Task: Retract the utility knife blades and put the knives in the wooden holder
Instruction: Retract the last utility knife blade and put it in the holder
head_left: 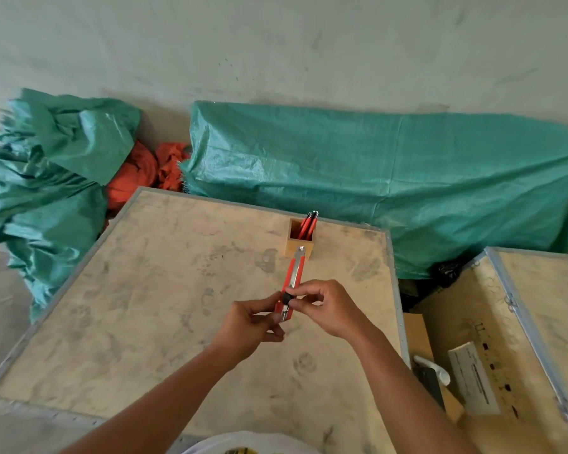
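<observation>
A red utility knife (293, 276) is held above the wooden crate top (164, 290), its metal tip pointing away toward the holder. My left hand (251, 326) pinches the knife's near end. My right hand (322, 306) grips it by the black slider at the middle. No blade shows past the metal tip. The small wooden holder (298, 249) stands near the crate's far edge, just beyond the knife tip. Several red knives (309, 224) lean inside the holder.
Green tarpaulin bundles (374, 178) and orange cloth (145, 178) lie beyond the crate against the wall. A second wooden crate (538, 322) stands at the right, with a white-handled tool (432, 371) and a label in the gap beside it.
</observation>
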